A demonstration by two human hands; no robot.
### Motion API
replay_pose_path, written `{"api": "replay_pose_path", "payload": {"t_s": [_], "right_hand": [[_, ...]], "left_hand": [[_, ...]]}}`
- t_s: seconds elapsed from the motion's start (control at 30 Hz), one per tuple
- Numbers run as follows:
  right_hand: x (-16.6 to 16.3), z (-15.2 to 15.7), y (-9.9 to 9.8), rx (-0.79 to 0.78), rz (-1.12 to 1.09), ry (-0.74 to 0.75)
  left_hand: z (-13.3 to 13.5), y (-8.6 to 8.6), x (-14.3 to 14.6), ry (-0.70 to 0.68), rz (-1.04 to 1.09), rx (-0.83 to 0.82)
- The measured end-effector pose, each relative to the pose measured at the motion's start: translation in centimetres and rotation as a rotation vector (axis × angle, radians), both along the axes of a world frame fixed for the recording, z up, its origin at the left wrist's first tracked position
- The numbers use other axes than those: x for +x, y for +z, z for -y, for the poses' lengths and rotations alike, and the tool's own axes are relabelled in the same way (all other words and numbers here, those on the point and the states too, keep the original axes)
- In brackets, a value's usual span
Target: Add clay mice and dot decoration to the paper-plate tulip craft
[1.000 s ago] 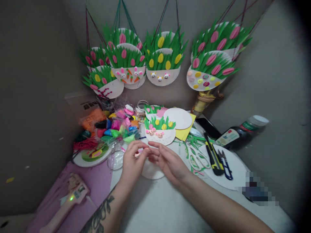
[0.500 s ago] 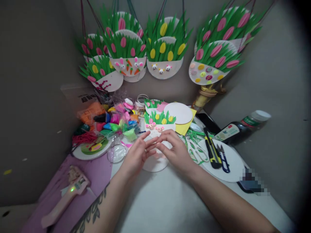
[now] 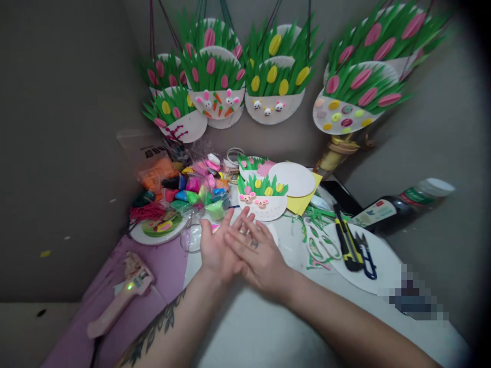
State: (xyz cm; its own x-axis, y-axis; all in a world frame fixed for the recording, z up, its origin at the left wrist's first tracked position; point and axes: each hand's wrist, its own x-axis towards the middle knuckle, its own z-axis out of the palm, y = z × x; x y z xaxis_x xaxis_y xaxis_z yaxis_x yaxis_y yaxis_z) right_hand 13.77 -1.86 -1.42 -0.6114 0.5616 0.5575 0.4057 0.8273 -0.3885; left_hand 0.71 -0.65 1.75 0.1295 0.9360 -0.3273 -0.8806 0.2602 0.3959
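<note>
My left hand lies palm up with its fingers stretched out. Across its palm rests my right hand, palm down and fingers flat. Whether anything small sits between the two palms is hidden. Just beyond the fingertips is a half-plate pocket with green paper grass, yellow and pink tulips and two small pink clay animal heads. Partly covered by my hands, a white disc shows on the table behind them.
Bagged coloured clay is heaped at the back left, above a glue gun on a purple sheet. On the right are white scissors, a cutter, thread snips and a dark bottle. Decorated plates hang behind.
My hands have gone from fingertips meeting above the disc to lying flat, right over left, nearer to me. The whole view has shifted, so the scene sits farther right.
</note>
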Motion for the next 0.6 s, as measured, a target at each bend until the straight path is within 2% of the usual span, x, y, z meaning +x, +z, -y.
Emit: {"api": "replay_pose_path", "payload": {"t_s": [0.07,0.17,0.3,0.4,0.47,0.53,0.6], "right_hand": [[0.06,-0.13,-0.06,-0.030,0.014,-0.015],[0.03,-0.12,-0.08,-0.058,0.038,0.046],[0.08,-0.20,-0.10,-0.056,0.052,-0.045],[0.11,-0.30,-0.21,0.005,0.075,0.036],[0.10,-0.35,-0.24,0.028,0.073,0.058],[0.12,-0.37,-0.21,0.030,0.051,-0.006],[0.19,-0.27,-0.19,0.030,0.034,-0.037]], "left_hand": [[0.00,0.08,-0.09,0.043,-0.031,0.036],[-0.03,0.05,-0.21,0.064,-0.046,0.032],[-0.08,-0.13,-0.33,0.049,0.015,0.024],[-0.08,-0.14,-0.31,0.088,0.033,0.051],[-0.05,-0.12,-0.27,0.050,0.019,0.016],[-0.04,-0.11,-0.29,0.016,0.000,0.009],[-0.06,-0.11,-0.37,0.043,-0.022,0.050]]}}
